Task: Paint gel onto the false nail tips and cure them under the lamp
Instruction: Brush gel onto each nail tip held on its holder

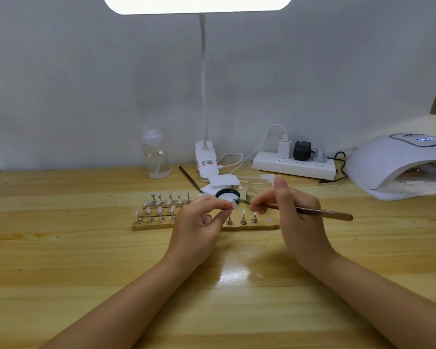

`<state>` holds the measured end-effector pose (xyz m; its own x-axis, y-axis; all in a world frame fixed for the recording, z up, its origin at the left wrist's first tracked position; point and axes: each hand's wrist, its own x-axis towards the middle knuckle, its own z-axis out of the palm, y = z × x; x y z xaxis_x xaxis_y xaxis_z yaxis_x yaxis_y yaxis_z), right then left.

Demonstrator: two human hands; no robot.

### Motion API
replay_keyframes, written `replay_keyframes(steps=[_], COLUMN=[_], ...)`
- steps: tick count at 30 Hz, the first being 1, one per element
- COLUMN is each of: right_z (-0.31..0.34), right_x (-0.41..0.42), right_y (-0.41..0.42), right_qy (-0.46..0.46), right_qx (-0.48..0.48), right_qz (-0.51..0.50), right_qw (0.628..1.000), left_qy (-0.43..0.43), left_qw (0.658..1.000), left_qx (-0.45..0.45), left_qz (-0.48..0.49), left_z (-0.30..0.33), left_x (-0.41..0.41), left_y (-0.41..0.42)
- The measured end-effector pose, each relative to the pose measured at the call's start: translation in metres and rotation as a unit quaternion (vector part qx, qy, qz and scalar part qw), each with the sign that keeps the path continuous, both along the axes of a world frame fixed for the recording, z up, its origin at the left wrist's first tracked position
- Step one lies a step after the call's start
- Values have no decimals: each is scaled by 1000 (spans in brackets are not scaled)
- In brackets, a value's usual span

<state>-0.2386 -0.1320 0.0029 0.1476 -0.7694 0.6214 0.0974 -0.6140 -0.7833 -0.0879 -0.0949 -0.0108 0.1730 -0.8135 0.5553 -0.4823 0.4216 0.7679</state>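
We see a pale wall behind a wooden table (61,248), lit by a desk lamp (204,157) whose bright head (198,3) hangs at the top of the view. Near the middle of the table lies a wooden board (207,225) carrying rows of small metal stands (243,219), most of them topped with nail tips (159,210). The left hand (199,222) hovers over the board and pinches one nail tip (234,205) between thumb and forefinger, the other fingers curled under. Just beside it, the right hand (295,210) grips a brush (312,211) like a pen, thumb raised, the handle pointing right and the working end aimed at the pinched tip; we cannot tell whether they touch. Behind the hands sit a black-rimmed lid (227,195) and a small glass jar (258,186), with white pads (222,181) near the lamp's base. A second brush (189,178) lies slanted left of the pads. A clear bottle (155,154) stands further left by the wall. A power strip (293,166) with plugs lies along the wall, and the white curing lamp (398,165) sits at the far right, well apart from the hands, its display lit.
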Motion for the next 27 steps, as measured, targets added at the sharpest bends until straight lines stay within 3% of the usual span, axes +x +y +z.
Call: replay_keyframes(steps=[11, 17, 27], right_z=[2, 3, 2], right_x=[0, -1, 2], right_y=[1, 1, 7], right_qy=[-6, -53, -4], right_qx=[33, 8, 23], right_qz=[-5, -17, 14], right_qw=[999, 998, 1000], left_qy=[10, 23, 45], left_qw=[1000, 999, 999], left_qx=[-2, -27, -17], left_qz=[1, 23, 13], left_z=[1, 0, 0], left_x=[0, 1, 1], left_y=[1, 0, 0])
